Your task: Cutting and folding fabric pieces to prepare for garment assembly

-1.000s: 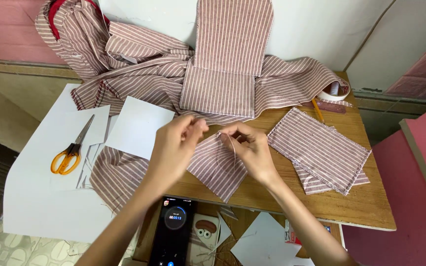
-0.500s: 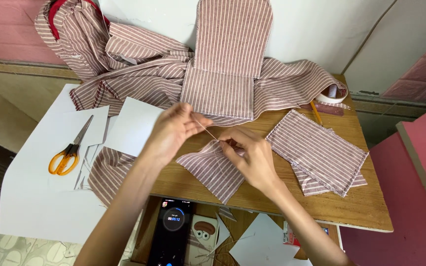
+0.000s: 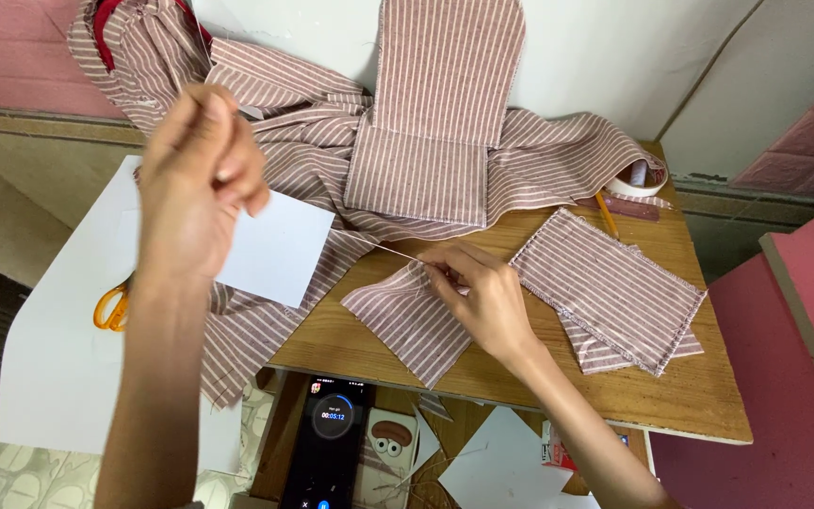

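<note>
On the wooden table (image 3: 690,396), near its front edge, lies a small striped fabric piece (image 3: 407,316). The right hand (image 3: 482,292) rests on its far right corner, fingertips pinched shut on the cloth where a thin thread (image 3: 379,247) leaves it. That thread runs up and left to the left hand (image 3: 202,179), raised well above the table with fingers closed on the thread's end. Left of the raised hand, orange-handled scissors (image 3: 110,306) lie on white paper (image 3: 58,368). Right of the hands sits a stack of hemmed striped rectangles (image 3: 614,287).
</note>
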